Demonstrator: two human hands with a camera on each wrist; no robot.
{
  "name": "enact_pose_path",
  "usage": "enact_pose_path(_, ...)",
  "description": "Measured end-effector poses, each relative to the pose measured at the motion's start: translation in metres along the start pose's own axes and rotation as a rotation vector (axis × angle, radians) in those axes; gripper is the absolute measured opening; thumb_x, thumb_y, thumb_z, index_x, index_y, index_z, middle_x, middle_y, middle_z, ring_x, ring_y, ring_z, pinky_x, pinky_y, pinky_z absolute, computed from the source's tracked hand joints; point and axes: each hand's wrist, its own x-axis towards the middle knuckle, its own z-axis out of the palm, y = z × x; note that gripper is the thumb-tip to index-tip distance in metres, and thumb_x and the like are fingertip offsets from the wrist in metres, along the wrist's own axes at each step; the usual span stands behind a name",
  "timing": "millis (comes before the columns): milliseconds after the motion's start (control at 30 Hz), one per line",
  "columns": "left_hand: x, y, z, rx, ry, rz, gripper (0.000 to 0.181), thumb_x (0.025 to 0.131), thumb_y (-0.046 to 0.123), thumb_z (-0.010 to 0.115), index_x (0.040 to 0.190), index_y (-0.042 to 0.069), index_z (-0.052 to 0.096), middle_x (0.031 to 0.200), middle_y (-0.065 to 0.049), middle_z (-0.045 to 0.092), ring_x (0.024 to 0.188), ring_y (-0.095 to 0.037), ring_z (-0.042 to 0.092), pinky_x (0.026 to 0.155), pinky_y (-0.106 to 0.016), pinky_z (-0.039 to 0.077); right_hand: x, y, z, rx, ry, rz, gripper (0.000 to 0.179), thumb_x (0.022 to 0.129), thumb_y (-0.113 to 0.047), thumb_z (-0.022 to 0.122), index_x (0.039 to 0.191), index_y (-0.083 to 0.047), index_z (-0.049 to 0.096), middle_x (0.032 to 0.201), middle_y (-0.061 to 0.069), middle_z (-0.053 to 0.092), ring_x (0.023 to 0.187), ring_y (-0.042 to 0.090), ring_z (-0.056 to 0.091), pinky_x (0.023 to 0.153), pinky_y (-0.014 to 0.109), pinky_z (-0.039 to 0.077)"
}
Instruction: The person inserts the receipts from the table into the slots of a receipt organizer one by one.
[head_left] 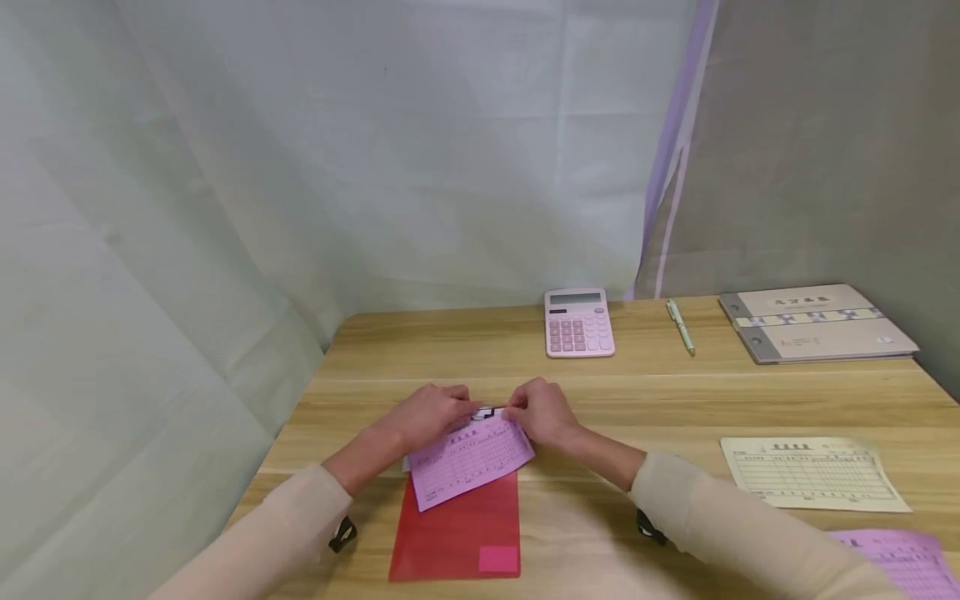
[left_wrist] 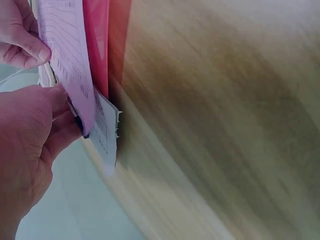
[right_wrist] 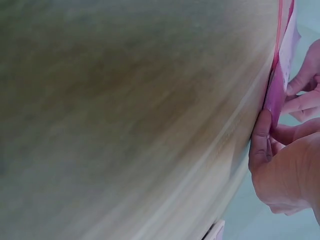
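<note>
A purple printed form [head_left: 471,461] lies tilted over a red folder [head_left: 454,542], its top edge at a metal clip [head_left: 486,412]. My left hand [head_left: 435,414] pinches the form's top edge left of the clip. On the other side my right hand [head_left: 546,412] pinches the top right corner between thumb and fingers. In the left wrist view a pale sheet [left_wrist: 106,132] with a ragged edge sits beneath the purple form [left_wrist: 70,60]. The right wrist view catches the form [right_wrist: 278,92] edge-on, with my right hand [right_wrist: 285,165] at its end.
Behind the hands stand a pink calculator [head_left: 579,325], a light green pen [head_left: 681,327] and a beige binder [head_left: 821,323]. A yellow form [head_left: 813,473] and another purple form [head_left: 900,560] lie to the right on the wooden table [head_left: 645,400]. Pale curtains hang behind.
</note>
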Motion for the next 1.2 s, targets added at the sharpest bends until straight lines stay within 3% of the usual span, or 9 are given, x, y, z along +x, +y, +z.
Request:
enact_pose_path(233, 0.002, -0.001, -0.002, -0.059, 0.004, -0.002, 0.033, 0.101, 0.002, 0.069, 0.131, 0.013, 0.078, 0.102, -0.003, 0.07, 0.08, -0.011, 0.062, 0.073, -0.026, 0.055, 0.0, -0.001, 0.004, -0.025, 0.04, -0.021, 0.01, 0.09, -0.004, 0.083, 0.08, -0.004, 0.08, 0.072, 0.002, 0.072, 0.068, 0.013, 0.061, 0.063, 0.029, 0.05)
enact_pose_path(700, 0.001, -0.003, -0.001, -0.049, 0.047, 0.029, 0.025, 0.102, 0.009, 0.071, 0.125, 0.011, 0.08, 0.101, -0.001, 0.071, 0.083, -0.014, 0.069, 0.076, -0.031, 0.059, -0.005, -0.004, 0.012, -0.055, 0.211, 0.004, 0.011, 0.085, -0.002, 0.083, 0.075, -0.006, 0.081, 0.072, 0.002, 0.074, 0.065, 0.014, 0.064, 0.063, 0.034, 0.054)
enact_pose_path(800, -0.001, -0.003, 0.0, -0.056, 0.067, 0.041, 0.025, 0.099, 0.013, 0.077, 0.124, 0.011, 0.08, 0.101, -0.002, 0.07, 0.081, -0.015, 0.069, 0.076, -0.033, 0.059, -0.004, -0.005, 0.011, -0.056, 0.197, 0.009, 0.011, 0.086, -0.004, 0.084, 0.075, -0.006, 0.081, 0.072, 0.001, 0.074, 0.064, 0.012, 0.063, 0.062, 0.032, 0.054)
enact_pose_path(1067, -0.003, -0.001, 0.001, -0.022, 0.102, 0.054, 0.027, 0.098, 0.015, 0.078, 0.124, 0.012, 0.08, 0.1, -0.003, 0.069, 0.079, -0.016, 0.068, 0.074, -0.034, 0.059, -0.001, -0.007, 0.003, 0.011, 0.028, 0.063, 0.014, 0.091, -0.007, 0.083, 0.077, -0.004, 0.08, 0.063, -0.001, 0.067, 0.051, 0.009, 0.057, 0.048, 0.024, 0.046)
enact_pose_path(1200, -0.004, -0.001, 0.003, -0.026, 0.115, 0.053, 0.025, 0.099, 0.014, 0.077, 0.124, 0.011, 0.08, 0.102, -0.002, 0.069, 0.081, -0.016, 0.07, 0.075, -0.033, 0.06, -0.002, -0.008, 0.002, 0.009, 0.03, 0.055, 0.012, 0.09, -0.004, 0.083, 0.079, -0.002, 0.081, 0.064, 0.0, 0.069, 0.051, 0.009, 0.058, 0.049, 0.023, 0.047)
